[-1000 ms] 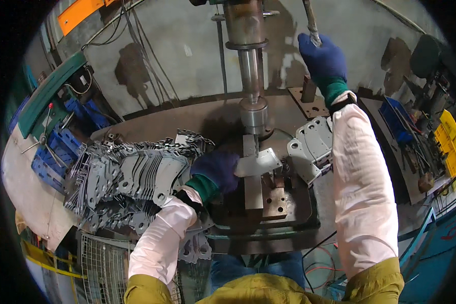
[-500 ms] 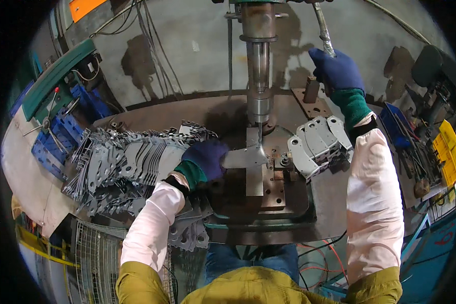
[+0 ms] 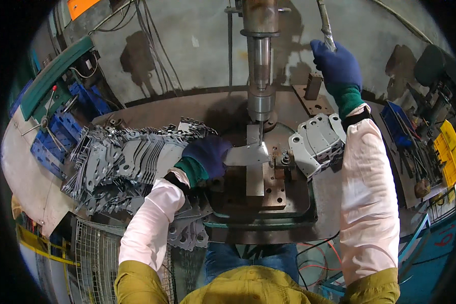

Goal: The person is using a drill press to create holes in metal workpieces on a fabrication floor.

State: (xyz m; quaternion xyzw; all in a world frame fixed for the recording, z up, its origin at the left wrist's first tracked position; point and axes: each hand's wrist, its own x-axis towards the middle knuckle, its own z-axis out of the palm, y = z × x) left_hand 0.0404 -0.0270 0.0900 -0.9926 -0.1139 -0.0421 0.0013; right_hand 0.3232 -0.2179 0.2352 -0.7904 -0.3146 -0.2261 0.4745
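Observation:
My left hand, in a blue glove with a green cuff, is closed on the left end of a flat grey metal plate. The plate lies across a steel bar on a drilled fixture block. Directly above the plate's right part stands a drill press spindle with its chuck and a thin drill bit; whether the tip touches the plate I cannot tell. Up on the right, my gloved right hand is wrapped round the lower end of a tape-wrapped lever.
Left of the fixture lies a big heap of grey metal plates. A smaller stack of similar plates sits right of it. Farther right are a blue bin and yellow bins. A steel post stands on a base behind.
My right hand and the lever have shifted slightly up and left. The plate under the drill bit has moved a little to the right with my left hand.

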